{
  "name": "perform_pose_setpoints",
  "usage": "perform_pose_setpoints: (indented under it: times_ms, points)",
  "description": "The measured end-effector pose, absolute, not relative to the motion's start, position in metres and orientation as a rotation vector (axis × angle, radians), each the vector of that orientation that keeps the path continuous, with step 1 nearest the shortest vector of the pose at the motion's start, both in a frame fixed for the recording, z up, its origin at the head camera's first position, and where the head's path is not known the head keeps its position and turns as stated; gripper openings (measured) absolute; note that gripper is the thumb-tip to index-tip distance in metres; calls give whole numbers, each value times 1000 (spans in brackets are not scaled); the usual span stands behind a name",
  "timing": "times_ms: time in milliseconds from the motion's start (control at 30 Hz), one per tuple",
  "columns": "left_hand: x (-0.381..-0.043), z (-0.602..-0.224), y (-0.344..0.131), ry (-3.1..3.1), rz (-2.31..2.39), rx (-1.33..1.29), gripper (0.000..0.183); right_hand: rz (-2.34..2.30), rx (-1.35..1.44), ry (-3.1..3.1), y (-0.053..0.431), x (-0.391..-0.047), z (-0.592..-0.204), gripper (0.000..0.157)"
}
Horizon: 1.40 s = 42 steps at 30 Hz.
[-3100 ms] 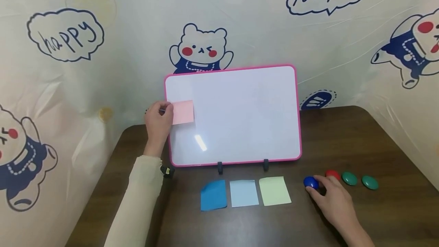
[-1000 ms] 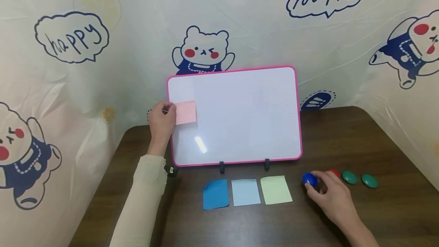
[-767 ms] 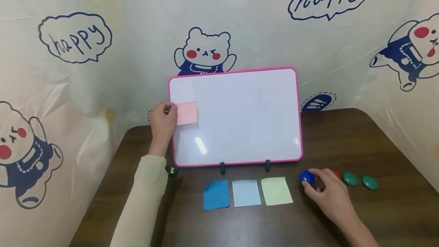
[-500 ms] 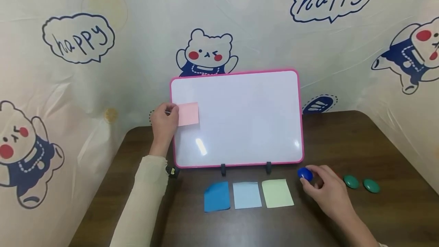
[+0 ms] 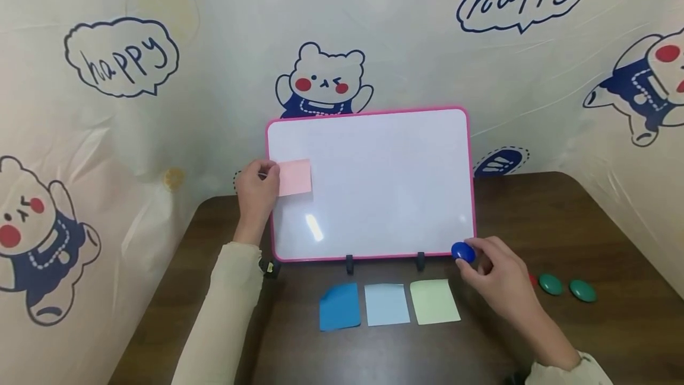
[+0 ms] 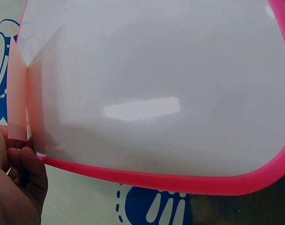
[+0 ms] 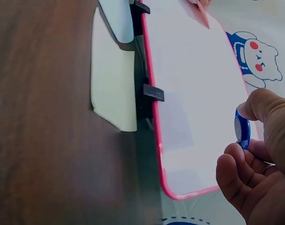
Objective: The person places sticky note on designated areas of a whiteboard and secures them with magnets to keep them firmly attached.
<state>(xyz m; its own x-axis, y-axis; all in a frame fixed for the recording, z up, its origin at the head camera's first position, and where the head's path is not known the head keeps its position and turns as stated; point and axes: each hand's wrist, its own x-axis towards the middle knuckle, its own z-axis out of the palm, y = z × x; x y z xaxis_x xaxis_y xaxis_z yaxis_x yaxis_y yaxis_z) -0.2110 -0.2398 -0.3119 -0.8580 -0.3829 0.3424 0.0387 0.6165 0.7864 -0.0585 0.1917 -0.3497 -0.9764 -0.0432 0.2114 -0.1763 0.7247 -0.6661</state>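
My left hand (image 5: 257, 195) pinches the left edge of a pink sticky note (image 5: 295, 177) in front of the left side of a whiteboard (image 5: 374, 195) with a pink frame. In the left wrist view the note (image 6: 18, 93) stands just off the board's surface, mirrored in it. Between thumb and fingers, my right hand (image 5: 499, 278) holds a round blue magnet (image 5: 462, 252) by its rim, overlapping the board's lower right corner. The right wrist view shows the pale flat back of this magnet (image 7: 238, 129).
Dark blue (image 5: 340, 308), light blue (image 5: 387, 305) and pale green (image 5: 435, 302) notes lie in a row before the board, which stands on black feet (image 5: 350, 264). Two green magnets (image 5: 550, 284) lie at the right; a red magnet (image 5: 532, 280) is mostly hidden behind my right hand.
My right hand has lifted the blue magnet off the table and carried it up and left to the board's lower corner. The left hand keeps its grip on the pink note.
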Motion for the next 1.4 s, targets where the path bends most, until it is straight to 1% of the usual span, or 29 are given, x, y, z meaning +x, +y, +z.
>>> perform_pose_setpoints:
  times_ms: [433,1067,1400]
  points:
    - [-211,-311,-239,-2345,-1156,243,30,1060,254,-2655,184,-67,-344,39]
    - [-210,-313,-241,-2333,-1168,253,28,1167,285,-2667,168,-74,-333,43]
    - [-214,-310,-240,-2346,-1163,267,30,1175,354,-2630,160,-80,-331,41]
